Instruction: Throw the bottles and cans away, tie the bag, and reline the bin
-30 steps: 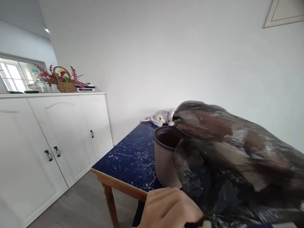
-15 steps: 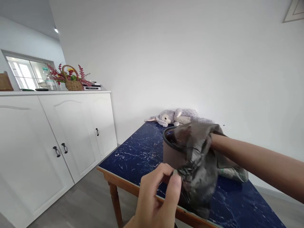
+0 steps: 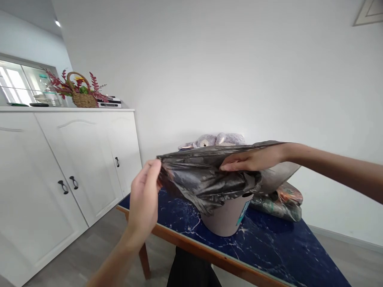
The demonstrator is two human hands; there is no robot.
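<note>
A dark translucent plastic trash bag (image 3: 197, 175) is spread across the top of a grey-brown trash can (image 3: 221, 221), hiding most of its rim. My left hand (image 3: 145, 191) pinches the bag's edge between thumb and fingers, left of the can and pulled away from it. Over the can, my right hand (image 3: 254, 159) lies in the mouth of the bag with its fingers stretched out against the plastic. A teal label (image 3: 242, 213) shows on the can's side. The can stands upright on a blue marble-patterned table (image 3: 287, 247).
Plastic-wrapped packs (image 3: 284, 203) lie on the table right of the can. A grey plush toy (image 3: 223, 139) rests at the back by the wall, partly covered by the bag. White cabinets (image 3: 80, 159) at the left carry a flower basket (image 3: 83, 99).
My left hand has moved up and left, stretching the bag sideways. My right hand, earlier hidden inside the bag, now shows over the can. The bag no longer hangs down the can's front.
</note>
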